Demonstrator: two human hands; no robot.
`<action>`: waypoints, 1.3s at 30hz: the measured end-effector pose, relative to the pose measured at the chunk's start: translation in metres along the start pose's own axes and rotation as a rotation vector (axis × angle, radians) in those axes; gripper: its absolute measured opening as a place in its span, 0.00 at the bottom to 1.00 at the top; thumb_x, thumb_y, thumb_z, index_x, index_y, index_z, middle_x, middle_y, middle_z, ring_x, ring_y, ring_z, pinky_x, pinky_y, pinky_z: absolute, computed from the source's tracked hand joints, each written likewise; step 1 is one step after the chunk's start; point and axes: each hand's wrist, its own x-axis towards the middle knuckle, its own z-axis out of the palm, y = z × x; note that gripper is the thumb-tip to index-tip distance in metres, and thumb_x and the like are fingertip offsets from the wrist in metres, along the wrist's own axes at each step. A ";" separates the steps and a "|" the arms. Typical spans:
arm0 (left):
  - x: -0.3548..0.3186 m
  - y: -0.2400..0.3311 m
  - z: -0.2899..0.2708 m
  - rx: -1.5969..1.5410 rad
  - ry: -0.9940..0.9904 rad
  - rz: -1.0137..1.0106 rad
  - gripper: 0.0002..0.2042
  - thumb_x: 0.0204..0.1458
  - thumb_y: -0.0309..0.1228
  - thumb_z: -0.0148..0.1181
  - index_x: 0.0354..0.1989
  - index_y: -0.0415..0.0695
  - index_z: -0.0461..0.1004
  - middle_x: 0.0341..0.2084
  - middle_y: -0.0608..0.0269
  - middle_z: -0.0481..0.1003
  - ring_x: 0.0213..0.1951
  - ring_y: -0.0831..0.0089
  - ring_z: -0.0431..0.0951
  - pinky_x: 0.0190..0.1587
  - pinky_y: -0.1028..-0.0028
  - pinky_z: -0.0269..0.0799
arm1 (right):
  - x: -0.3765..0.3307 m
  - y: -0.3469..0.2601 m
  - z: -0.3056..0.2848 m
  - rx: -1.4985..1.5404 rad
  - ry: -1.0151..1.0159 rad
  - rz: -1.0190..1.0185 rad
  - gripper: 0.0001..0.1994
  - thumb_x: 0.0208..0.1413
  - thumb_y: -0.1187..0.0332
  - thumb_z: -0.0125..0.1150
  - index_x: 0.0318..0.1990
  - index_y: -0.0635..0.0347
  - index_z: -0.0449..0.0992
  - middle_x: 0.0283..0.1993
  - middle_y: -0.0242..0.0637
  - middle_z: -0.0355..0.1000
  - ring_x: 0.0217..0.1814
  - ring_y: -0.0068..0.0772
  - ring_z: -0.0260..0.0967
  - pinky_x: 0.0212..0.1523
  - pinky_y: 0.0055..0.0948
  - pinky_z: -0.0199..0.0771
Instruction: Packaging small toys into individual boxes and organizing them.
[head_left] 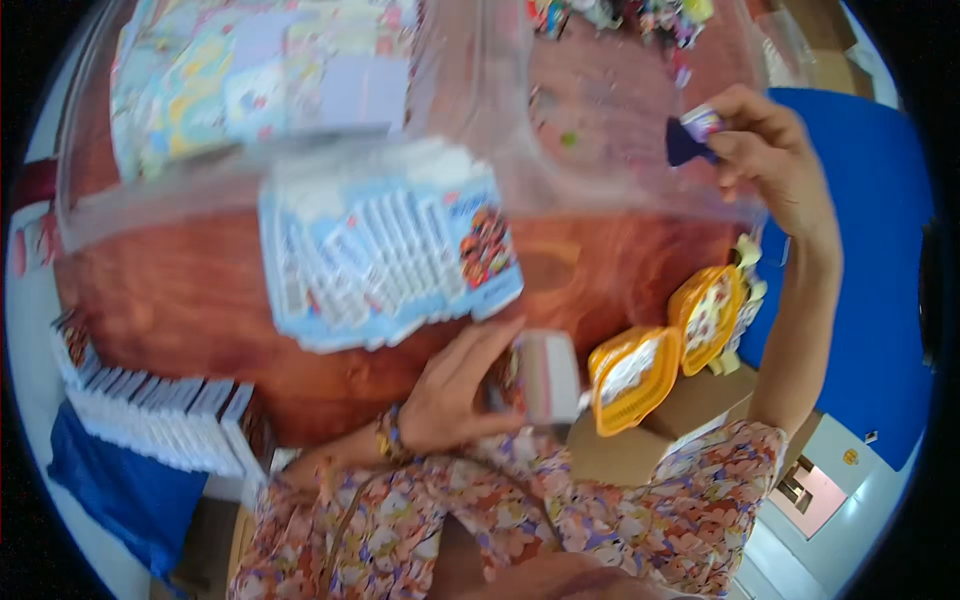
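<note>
Small box (552, 378): in your left hand (445, 395), well apart from your right hand (772, 155); blur hides any lettering.
Blue cards (390, 250): spread beyond your left hand, printed with lettering and a colourful picture.
Left hand: half closed, thumb and fingers around the box's left side.
Right hand: thumb and fingers pinching a small purple piece (686, 143), printed at one end.

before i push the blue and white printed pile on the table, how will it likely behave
The blue and white printed pile will probably slide and fan out, since its many pieces overlap with uneven edges. It seems unlikely to roll or tip, as it lies low and flat on the table.
</note>
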 end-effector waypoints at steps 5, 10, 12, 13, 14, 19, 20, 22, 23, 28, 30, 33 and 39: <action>0.000 0.019 0.007 0.258 0.230 -0.010 0.44 0.42 0.45 0.76 0.65 0.35 0.63 0.49 0.45 0.72 0.49 0.49 0.76 0.50 0.60 0.74 | -0.071 -0.053 0.069 0.257 -0.291 0.151 0.08 0.57 0.73 0.63 0.42 0.67 0.79 0.32 0.35 0.79 0.26 0.22 0.79 0.27 0.18 0.81; -0.017 0.034 0.009 0.413 0.339 0.028 0.43 0.40 0.44 0.76 0.64 0.38 0.65 0.47 0.49 0.73 0.47 0.52 0.77 0.45 0.60 0.76 | -0.120 -0.036 0.132 0.404 -0.325 0.221 0.08 0.60 0.74 0.60 0.43 0.68 0.79 0.31 0.34 0.79 0.27 0.19 0.78 0.28 0.18 0.79; -0.029 0.036 0.009 0.480 0.352 0.061 0.43 0.39 0.43 0.77 0.65 0.39 0.65 0.47 0.51 0.73 0.47 0.54 0.77 0.44 0.61 0.77 | -0.134 -0.028 0.148 0.241 -0.237 0.114 0.08 0.62 0.75 0.58 0.44 0.70 0.79 0.34 0.34 0.80 0.27 0.21 0.79 0.29 0.19 0.81; -0.034 0.037 0.009 0.528 0.360 0.072 0.43 0.39 0.43 0.77 0.65 0.40 0.65 0.47 0.52 0.73 0.48 0.54 0.76 0.44 0.61 0.77 | -0.142 -0.027 0.157 0.125 -0.170 0.018 0.09 0.63 0.73 0.58 0.45 0.71 0.79 0.31 0.37 0.80 0.27 0.22 0.78 0.27 0.21 0.77; -0.039 0.038 0.009 0.576 0.368 0.082 0.44 0.38 0.42 0.77 0.65 0.40 0.64 0.48 0.53 0.73 0.48 0.55 0.76 0.44 0.62 0.77 | -0.147 -0.031 0.161 0.124 -0.167 0.010 0.09 0.63 0.73 0.58 0.45 0.71 0.79 0.31 0.37 0.80 0.27 0.22 0.78 0.27 0.21 0.77; -0.052 0.038 0.016 0.691 0.375 0.162 0.45 0.36 0.41 0.77 0.66 0.41 0.64 0.50 0.54 0.72 0.50 0.56 0.75 0.44 0.62 0.77 | -0.160 -0.033 0.187 -0.431 -0.102 -0.207 0.11 0.59 0.74 0.59 0.47 0.70 0.77 0.24 0.45 0.75 0.24 0.28 0.76 0.25 0.29 0.73; -0.054 0.038 0.016 0.692 0.376 0.168 0.45 0.36 0.41 0.77 0.66 0.41 0.64 0.50 0.54 0.72 0.50 0.56 0.75 0.44 0.62 0.77 | -0.163 -0.032 0.192 -0.419 -0.059 -0.321 0.11 0.59 0.74 0.59 0.46 0.70 0.77 0.24 0.45 0.75 0.22 0.28 0.75 0.25 0.30 0.73; -0.059 0.037 0.015 0.700 0.410 0.164 0.45 0.37 0.42 0.77 0.66 0.41 0.63 0.50 0.54 0.72 0.50 0.55 0.75 0.45 0.61 0.77 | -0.166 -0.032 0.198 -0.379 -0.064 -0.299 0.12 0.60 0.75 0.57 0.50 0.68 0.76 0.25 0.42 0.76 0.21 0.29 0.74 0.25 0.30 0.73; -0.061 0.036 0.014 0.675 0.422 0.137 0.45 0.38 0.43 0.77 0.66 0.40 0.62 0.51 0.53 0.71 0.51 0.54 0.75 0.47 0.60 0.76 | -0.169 -0.032 0.199 -0.314 -0.011 -0.290 0.13 0.60 0.75 0.57 0.52 0.66 0.75 0.27 0.41 0.76 0.22 0.27 0.74 0.25 0.28 0.73; -0.061 0.030 0.009 0.614 0.439 0.159 0.44 0.40 0.41 0.77 0.66 0.40 0.62 0.50 0.51 0.72 0.51 0.53 0.75 0.49 0.58 0.75 | -0.182 -0.027 0.211 -0.225 -0.057 -0.243 0.17 0.62 0.77 0.54 0.59 0.62 0.72 0.32 0.37 0.77 0.25 0.19 0.74 0.23 0.21 0.72; -0.059 0.027 0.008 0.514 0.435 0.116 0.43 0.40 0.40 0.77 0.65 0.40 0.62 0.48 0.51 0.72 0.50 0.52 0.75 0.48 0.58 0.74 | -0.181 -0.024 0.214 -0.133 -0.129 -0.175 0.17 0.64 0.78 0.51 0.60 0.62 0.71 0.37 0.37 0.79 0.27 0.16 0.73 0.24 0.18 0.72; -0.065 0.030 0.007 0.509 0.468 0.118 0.42 0.41 0.40 0.77 0.65 0.39 0.62 0.47 0.50 0.72 0.49 0.51 0.75 0.48 0.58 0.74 | -0.200 -0.040 0.215 0.096 0.090 -0.202 0.17 0.65 0.78 0.49 0.60 0.62 0.71 0.42 0.37 0.80 0.30 0.17 0.74 0.29 0.19 0.74; -0.063 0.027 0.010 0.508 0.558 0.193 0.43 0.41 0.40 0.77 0.64 0.38 0.61 0.46 0.48 0.71 0.48 0.50 0.74 0.49 0.57 0.72 | -0.218 0.018 0.251 -0.162 0.586 -0.494 0.15 0.59 0.79 0.62 0.54 0.64 0.75 0.52 0.44 0.77 0.44 0.32 0.77 0.44 0.26 0.78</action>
